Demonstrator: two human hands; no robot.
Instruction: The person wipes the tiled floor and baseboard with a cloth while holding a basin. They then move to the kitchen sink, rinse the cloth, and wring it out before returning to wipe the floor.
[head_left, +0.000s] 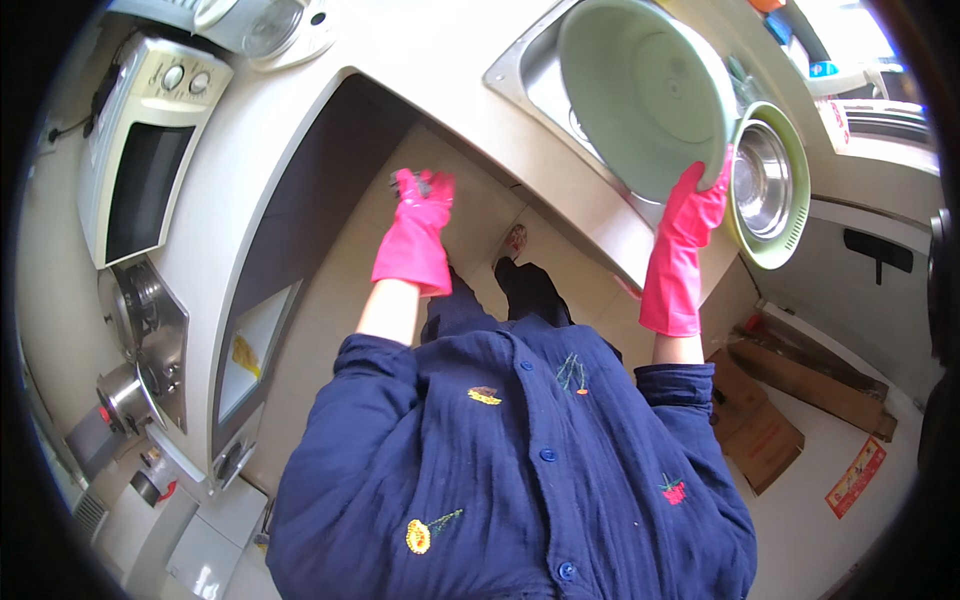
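Note:
Pink rubber gloves cover both of my hands. With its fingers closed on a small grey scrubber (424, 185), my left hand (417, 229) hangs in front of the counter, above the floor; the scrubber is mostly hidden and may be steel wool. My right hand (688, 217) grips the near right rim of a large pale green plastic basin (637, 90). The basin is tilted over the stainless steel sink (525, 79), its inside facing me. Close to the right of that hand, a metal bowl (761, 180) sits in a green colander (796, 202).
A white microwave oven (146, 150) stands on the left counter, beyond it a gas hob (161, 352) with a steel pot (124, 394). Flattened cardboard (757, 420) lies at the lower right. A spray bottle (847, 81) stands by the window.

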